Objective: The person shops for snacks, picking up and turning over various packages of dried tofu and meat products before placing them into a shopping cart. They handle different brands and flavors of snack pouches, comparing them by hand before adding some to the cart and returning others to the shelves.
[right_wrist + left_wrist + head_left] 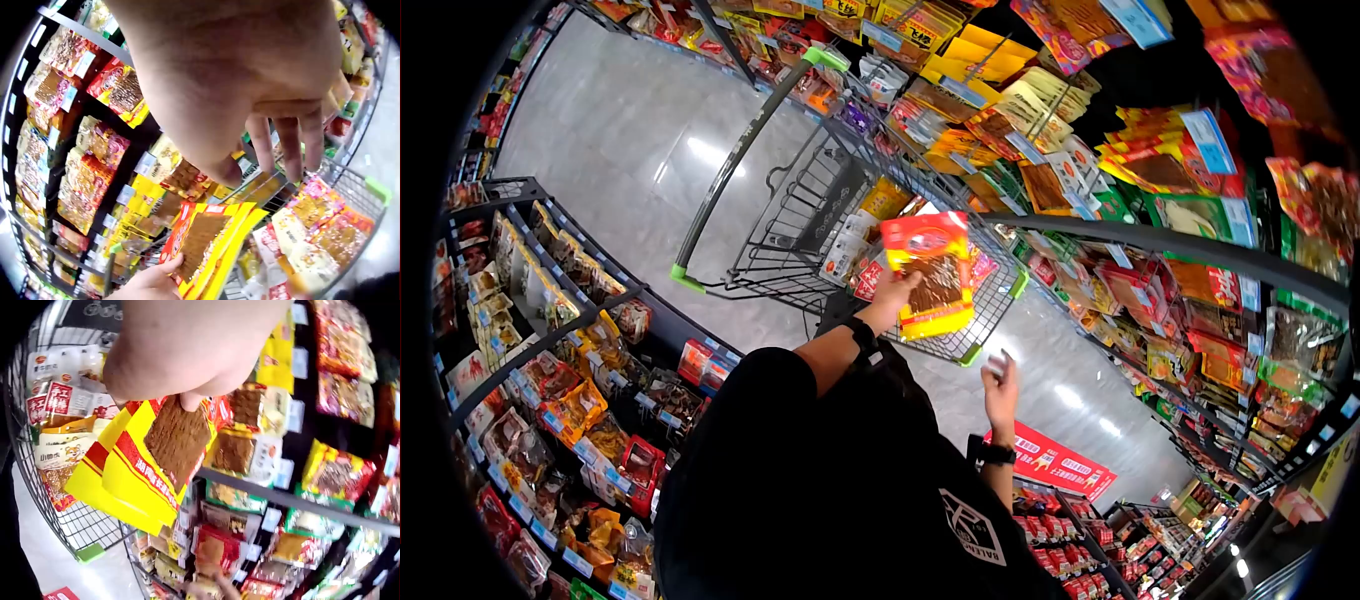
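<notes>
My left hand [890, 298] pinches red-and-yellow snack packets [178, 440] by one edge, thumb over the front. A clear window on the front one shows brown, flat food inside; a second packet lies behind it, overlapping. In the head view the packets [940, 275] are over the shopping cart [785, 265]. My right hand [1000, 392] is held off to the right with nothing in it, its fingers loosely bent. Seen in the right wrist view, the right hand [244, 87] reaches above the cart's far end, and the held packets [209, 244] are below it.
Inside the cart lie several snack bags [312, 244]. Tall shelves of hanging packets [1180, 160] with price tags run close along the cart's right side. Low display bins [590, 390] stand at the left. Grey floor [620, 120] stretches beyond the cart handle [730, 185].
</notes>
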Demonstrator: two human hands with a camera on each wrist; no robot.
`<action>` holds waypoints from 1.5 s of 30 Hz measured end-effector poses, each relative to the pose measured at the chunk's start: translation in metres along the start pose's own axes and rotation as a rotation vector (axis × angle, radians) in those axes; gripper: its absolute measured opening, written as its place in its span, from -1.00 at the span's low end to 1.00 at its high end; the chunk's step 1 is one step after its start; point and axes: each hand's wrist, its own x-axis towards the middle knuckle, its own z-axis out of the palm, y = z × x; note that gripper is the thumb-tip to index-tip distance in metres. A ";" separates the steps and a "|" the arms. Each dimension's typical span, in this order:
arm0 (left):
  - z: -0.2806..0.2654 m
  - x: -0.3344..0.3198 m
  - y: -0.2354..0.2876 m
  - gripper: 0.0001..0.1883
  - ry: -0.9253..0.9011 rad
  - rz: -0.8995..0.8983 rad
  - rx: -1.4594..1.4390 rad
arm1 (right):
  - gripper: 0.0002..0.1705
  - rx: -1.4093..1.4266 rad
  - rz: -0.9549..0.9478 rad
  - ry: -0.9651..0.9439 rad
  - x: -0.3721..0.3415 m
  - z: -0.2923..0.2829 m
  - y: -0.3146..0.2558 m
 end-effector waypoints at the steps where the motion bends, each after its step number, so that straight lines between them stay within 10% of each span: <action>1: -0.010 0.015 -0.002 -0.59 0.081 0.004 -0.097 | -0.32 -0.099 0.041 -0.059 -0.004 -0.001 0.010; 5: -0.068 0.079 -0.036 -0.67 0.131 -0.058 -0.302 | -0.45 -0.219 0.185 -0.155 -0.035 0.004 0.058; 7: -0.090 0.106 -0.061 -0.66 0.084 0.377 0.397 | -0.50 -0.118 0.375 -0.155 -0.053 0.007 0.091; 8: -0.076 0.128 -0.045 -0.63 0.362 -0.278 -0.125 | -0.50 -0.062 0.459 -0.148 -0.062 0.006 0.103; 13: -0.066 0.185 -0.043 -0.67 0.608 -0.344 -0.255 | -0.56 0.289 0.774 -0.071 -0.111 0.001 0.125; 19: -0.093 0.250 -0.072 -0.80 0.488 -0.101 -0.546 | -0.47 0.214 0.963 0.048 -0.116 0.002 0.092; 21: -0.101 0.268 -0.076 -0.85 0.542 -0.270 -0.458 | -0.45 0.237 0.955 0.074 -0.118 -0.001 0.099; 25: -0.101 0.279 -0.097 -0.86 0.733 0.015 -0.273 | -0.45 0.232 0.902 0.048 -0.119 -0.010 0.091; 28: -0.138 0.288 -0.161 -0.69 0.533 0.013 -0.090 | -0.52 0.212 0.918 0.044 -0.117 -0.017 0.098; 33: -0.103 0.201 -0.086 -0.83 0.359 -0.202 -0.005 | -0.45 0.316 0.820 0.059 -0.123 -0.035 0.128; 35: -0.151 0.254 -0.214 -0.75 -0.113 0.125 -0.488 | -0.47 0.316 0.833 0.053 -0.121 -0.041 0.135; 37: -0.107 0.181 -0.128 -0.72 0.168 0.039 0.536 | -0.47 0.361 0.772 0.050 -0.123 -0.048 0.143; 39: -0.140 0.206 -0.207 -0.73 0.059 0.012 0.161 | -0.47 0.423 0.721 0.058 -0.127 -0.056 0.176; 41: -0.066 0.099 -0.102 -0.76 0.006 0.397 0.813 | -0.48 0.407 0.693 0.048 -0.127 -0.067 0.189; 45: -0.011 -0.004 -0.073 -0.81 -0.069 0.237 0.995 | -0.46 0.470 0.634 0.056 -0.136 -0.093 0.240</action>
